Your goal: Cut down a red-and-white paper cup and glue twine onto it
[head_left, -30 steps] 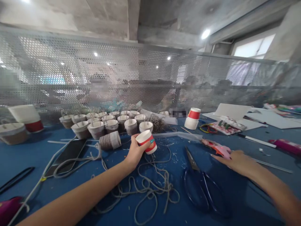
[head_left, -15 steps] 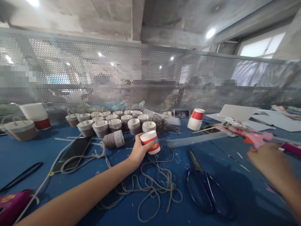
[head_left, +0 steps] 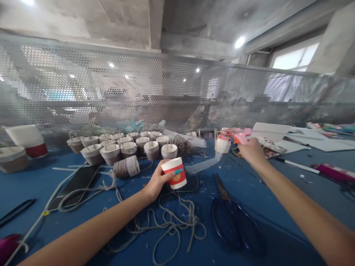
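Note:
My left hand point(head_left: 157, 181) grips a small white paper cup with a red band point(head_left: 175, 173), held tilted just above the blue table point(head_left: 280, 218). My right hand point(head_left: 250, 152) is raised over the table's middle right and is closed round a pink glue gun point(head_left: 237, 135), its nozzle pointing left. A clear glue stick point(head_left: 202, 165) trails down from the gun toward the table. Loose grey twine point(head_left: 172, 221) lies tangled below the cup.
Several twine-wrapped cups point(head_left: 130, 146) stand in rows at the back, one lying on its side point(head_left: 127, 167). Large dark scissors point(head_left: 234, 221) lie right of the twine. A red-and-white cup stack point(head_left: 222, 144), papers point(head_left: 294, 136), a dark flat slab point(head_left: 74, 186) and a perforated metal screen point(head_left: 138, 92) surround them.
My right hand took the pink glue gun off the table, lifted it and swung it left toward the middle. My left hand keeps the cup almost still.

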A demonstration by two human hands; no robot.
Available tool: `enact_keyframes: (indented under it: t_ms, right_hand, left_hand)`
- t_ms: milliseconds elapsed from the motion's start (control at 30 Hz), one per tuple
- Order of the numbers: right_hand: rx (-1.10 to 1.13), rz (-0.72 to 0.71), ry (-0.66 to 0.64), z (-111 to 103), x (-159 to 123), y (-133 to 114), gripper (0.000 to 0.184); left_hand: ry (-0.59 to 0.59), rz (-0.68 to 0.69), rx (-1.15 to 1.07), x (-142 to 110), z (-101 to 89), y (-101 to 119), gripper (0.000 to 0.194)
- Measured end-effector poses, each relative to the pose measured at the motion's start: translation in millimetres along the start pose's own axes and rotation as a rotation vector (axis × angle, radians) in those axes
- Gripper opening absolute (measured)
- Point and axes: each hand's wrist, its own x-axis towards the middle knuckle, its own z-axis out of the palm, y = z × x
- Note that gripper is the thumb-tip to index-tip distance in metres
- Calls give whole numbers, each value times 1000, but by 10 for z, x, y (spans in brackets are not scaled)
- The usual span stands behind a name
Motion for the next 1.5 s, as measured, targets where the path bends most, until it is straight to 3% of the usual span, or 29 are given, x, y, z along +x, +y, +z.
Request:
enact_keyframes:
  t_ms: [67, 133, 267, 467, 567, 700, 800, 900, 967, 1033, 1100, 1133, 1200, 1300, 1400, 1500]
  right_hand:
    - [12, 49, -57, 143, -64, -33, 17]
    - [-4, 26, -17, 282, -188, -18, 21]
    - [16, -216, 48, 501, -439, 54, 17]
    - [121, -301, 53, 633, -546, 48, 16]
    - [163, -282, 49, 621, -544, 44, 14]
    - [172, -259, 91, 561, -472, 66, 11]
    - [177, -237, 139, 491, -385, 78, 10]
    - [238, -184, 107, 417, -322, 74, 10]
    - [278, -140, 76, 382, -303, 67, 11]
    - [292, -98, 50, 367, -294, 63, 12]
    - [293, -70, 12, 370, -290, 63, 12]
    - [297, -65, -6, 375, -291, 63, 12]
    - [308, -66, -32, 384, -299, 58, 11]
    - [311, -52, -65, 387, -322, 38, 8]
    - [274, -35, -56, 384, -313, 50, 8]
    - [206, -28, 74, 367, -204, 153, 12]
  left_hand:
    - [-21, -11, 28, -4, 6, -2, 55]
    - [-16, -16, 44, 4, 12, -7, 56]
    - [30, -3, 129, 39, 16, -27, 60]
    - [406, 137, 525, 92, -30, -75, 64]
    - [408, 194, 617, 81, -30, -82, 76]
    - [423, 459, 884, 25, 5, -90, 88]
    - [456, 673, 1158, -31, 41, -95, 84]
    - [470, 847, 1279, -106, 84, -70, 73]
    - [332, 942, 1288, -163, 112, -34, 66]
    - [-25, 944, 1260, -208, 142, 10, 66]
    - [-399, 819, 1176, -226, 173, 48, 69]
    - [-512, 723, 1116, -222, 188, 61, 70]
    - [-556, 521, 986, -196, 212, 71, 73]
    - [-488, 298, 874, -141, 229, 56, 75]
    - [-471, 216, 878, -113, 229, 35, 75]
    - [-447, 218, 825, -112, 224, 26, 77]
